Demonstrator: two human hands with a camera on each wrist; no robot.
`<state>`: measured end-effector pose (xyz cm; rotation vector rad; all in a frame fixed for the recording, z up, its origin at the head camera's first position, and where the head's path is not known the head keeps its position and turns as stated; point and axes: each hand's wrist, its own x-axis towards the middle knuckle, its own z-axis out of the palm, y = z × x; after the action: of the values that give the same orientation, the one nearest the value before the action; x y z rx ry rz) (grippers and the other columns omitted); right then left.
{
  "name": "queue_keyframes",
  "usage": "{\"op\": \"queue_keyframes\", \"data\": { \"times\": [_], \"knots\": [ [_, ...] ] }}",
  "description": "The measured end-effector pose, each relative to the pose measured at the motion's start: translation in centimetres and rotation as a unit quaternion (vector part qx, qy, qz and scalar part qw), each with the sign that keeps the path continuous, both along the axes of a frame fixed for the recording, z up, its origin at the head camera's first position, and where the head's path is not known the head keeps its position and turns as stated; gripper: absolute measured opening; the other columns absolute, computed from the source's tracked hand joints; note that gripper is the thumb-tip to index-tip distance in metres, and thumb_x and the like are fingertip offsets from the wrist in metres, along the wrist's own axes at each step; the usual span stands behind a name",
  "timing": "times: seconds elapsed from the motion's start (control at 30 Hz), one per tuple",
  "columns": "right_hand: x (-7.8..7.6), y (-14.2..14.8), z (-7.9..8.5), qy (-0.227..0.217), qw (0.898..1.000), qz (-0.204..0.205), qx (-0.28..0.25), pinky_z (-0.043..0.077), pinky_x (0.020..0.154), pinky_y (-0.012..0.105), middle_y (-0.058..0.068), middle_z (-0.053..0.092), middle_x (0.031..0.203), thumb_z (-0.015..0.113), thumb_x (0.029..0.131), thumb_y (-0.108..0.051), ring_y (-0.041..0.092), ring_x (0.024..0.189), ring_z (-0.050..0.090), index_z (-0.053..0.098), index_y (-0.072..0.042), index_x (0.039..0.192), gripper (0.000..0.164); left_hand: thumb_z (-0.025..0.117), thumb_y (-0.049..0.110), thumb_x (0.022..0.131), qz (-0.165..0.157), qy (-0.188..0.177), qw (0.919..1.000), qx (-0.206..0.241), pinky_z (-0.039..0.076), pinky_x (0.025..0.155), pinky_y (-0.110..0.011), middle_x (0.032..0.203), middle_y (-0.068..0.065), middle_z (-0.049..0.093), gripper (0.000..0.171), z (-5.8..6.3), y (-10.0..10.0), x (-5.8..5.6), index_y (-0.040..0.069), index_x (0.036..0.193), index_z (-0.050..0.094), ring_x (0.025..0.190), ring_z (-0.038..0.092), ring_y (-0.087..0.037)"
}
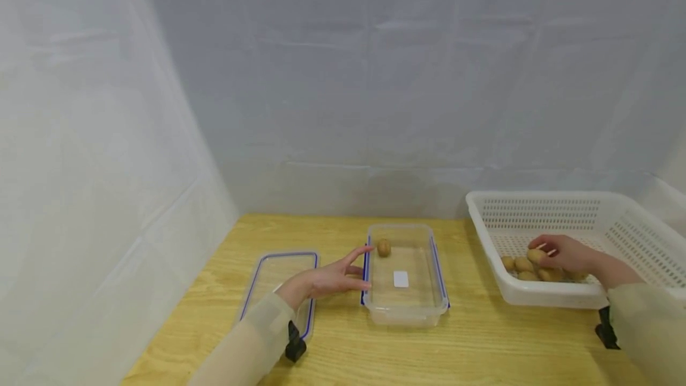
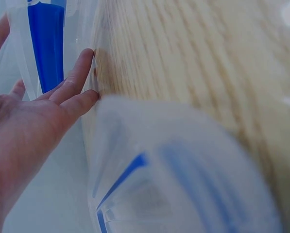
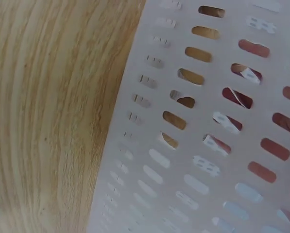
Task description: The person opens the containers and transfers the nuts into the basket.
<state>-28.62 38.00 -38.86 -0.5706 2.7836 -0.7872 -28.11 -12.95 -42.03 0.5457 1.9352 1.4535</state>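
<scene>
My left hand point(image 1: 334, 277), fingers spread and fairly straight, touches the left side of a clear plastic box point(image 1: 405, 317) with blue seams. In the left wrist view, fingertips of the left hand point(image 2: 33, 126) rest low beside the box's blue clip point(image 2: 47, 48). One walnut point(image 1: 383, 248) lies in the box's far left corner. Inside a white slotted basket point(image 1: 541, 296), my right hand point(image 1: 570, 255) pinches a walnut point(image 1: 536, 255) between thumb and fingers, over several other walnuts point(image 1: 523, 264). Only the basket's wall point(image 3: 149, 189) and glimpses through its slots show in the right wrist view.
A clear lid point(image 1: 276, 267) with a blue edge lies on the wooden table point(image 1: 343, 356), left of the box and partly under my left forearm. A white label point(image 1: 401, 279) shows at the box's bottom. White sheeting point(image 1: 343, 88) stands behind the table.
</scene>
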Motion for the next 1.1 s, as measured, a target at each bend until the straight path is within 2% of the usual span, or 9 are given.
{"op": "queue_keyframes", "data": {
  "times": [0.27, 0.37, 0.53, 0.63, 0.67, 0.73, 1.0, 1.1],
  "knots": [
    [-0.2, 0.3, -0.2, -0.024, 0.999, 0.027, 0.001, 0.052, 0.074, 0.041, 0.028, 0.061, 0.104, 0.063, 0.09, 0.0, 0.043, 0.095, 0.06, 0.054, 0.018, 0.112, 0.03, 0.066, 0.017, 0.094, -0.003, 0.001, 1.0, 0.001, 0.03, 0.108, -0.054, 0.145, -0.026, 0.031, 0.082, 0.0, 0.1, -0.1, 0.029, 0.156, 0.013, 0.134, 0.035, -0.036],
    [-0.1, 0.3, -0.2, -0.033, 0.999, 0.026, -0.003, 0.053, 0.076, 0.044, 0.031, 0.06, 0.106, 0.064, 0.09, 0.001, 0.046, 0.098, 0.059, 0.052, 0.02, 0.113, 0.032, 0.066, 0.017, 0.095, -0.004, 0.003, 1.0, 0.0, 0.03, 0.108, -0.053, 0.146, -0.026, 0.03, 0.083, 0.0, 0.1, -0.2, 0.028, 0.157, 0.012, 0.134, 0.034, -0.036],
    [0.1, 0.0, 0.1, -0.022, 1.0, 0.009, -0.003, 0.053, 0.077, 0.047, 0.033, 0.059, 0.107, 0.065, 0.09, 0.001, 0.049, 0.099, 0.058, 0.052, 0.02, 0.114, 0.034, 0.066, 0.016, 0.094, -0.004, 0.004, 1.0, 0.001, 0.031, 0.107, -0.053, 0.145, -0.026, 0.031, 0.083, -0.2, 0.1, -0.2, 0.027, 0.157, 0.012, 0.134, 0.034, -0.036],
    [0.3, 0.0, 0.3, -0.005, 1.0, 0.006, -0.01, 0.054, 0.076, 0.047, 0.034, 0.058, 0.107, 0.065, 0.09, 0.0, 0.048, 0.098, 0.058, 0.053, 0.02, 0.115, 0.034, 0.066, 0.017, 0.094, -0.003, 0.003, 1.0, 0.001, 0.03, 0.107, -0.053, 0.145, -0.027, 0.031, 0.083, -0.2, 0.2, -0.2, 0.028, 0.156, 0.013, 0.134, 0.034, -0.037],
    [0.3, 0.1, 0.2, 0.011, 1.0, 0.006, -0.01, 0.054, 0.074, 0.044, 0.031, 0.06, 0.107, 0.065, 0.09, -0.002, 0.042, 0.097, 0.061, 0.054, 0.018, 0.115, 0.033, 0.066, 0.017, 0.094, -0.003, 0.003, 1.0, 0.0, 0.03, 0.108, -0.053, 0.146, -0.027, 0.031, 0.083, -0.2, 0.2, -0.2, 0.028, 0.156, 0.013, 0.134, 0.033, -0.037],
    [0.5, 0.1, 0.5, 0.027, 1.0, 0.009, -0.013, 0.054, 0.074, 0.045, 0.031, 0.06, 0.109, 0.065, 0.091, -0.003, 0.041, 0.097, 0.061, 0.054, 0.016, 0.116, 0.034, 0.066, 0.018, 0.094, -0.002, 0.003, 1.0, -0.002, 0.03, 0.108, -0.053, 0.146, -0.027, 0.031, 0.083, -0.2, 0.2, -0.3, 0.028, 0.156, 0.013, 0.135, 0.033, -0.037],
    [1.2, -1.8, 2.7, 0.106, 0.994, 0.008, -0.019, 0.053, 0.076, 0.04, 0.027, 0.061, 0.114, 0.065, 0.093, -0.005, 0.041, 0.099, 0.06, 0.056, 0.011, 0.121, 0.034, 0.066, 0.018, 0.094, -0.003, 0.001, 1.0, -0.002, 0.031, 0.107, -0.053, 0.145, -0.026, 0.031, 0.084, -0.2, 0.1, -0.3, 0.027, 0.157, 0.011, 0.133, 0.036, -0.037],
    [1.4, -2.6, 3.3, 0.124, 0.992, 0.002, -0.034, 0.053, 0.078, 0.044, 0.023, 0.061, 0.116, 0.063, 0.095, -0.008, 0.04, 0.101, 0.06, 0.056, 0.007, 0.124, 0.034, 0.066, 0.017, 0.094, -0.002, -0.004, 1.0, 0.002, 0.03, 0.107, -0.054, 0.145, -0.026, 0.03, 0.083, -0.2, 0.1, -0.3, 0.027, 0.157, 0.011, 0.133, 0.036, -0.036]
  ]
}}
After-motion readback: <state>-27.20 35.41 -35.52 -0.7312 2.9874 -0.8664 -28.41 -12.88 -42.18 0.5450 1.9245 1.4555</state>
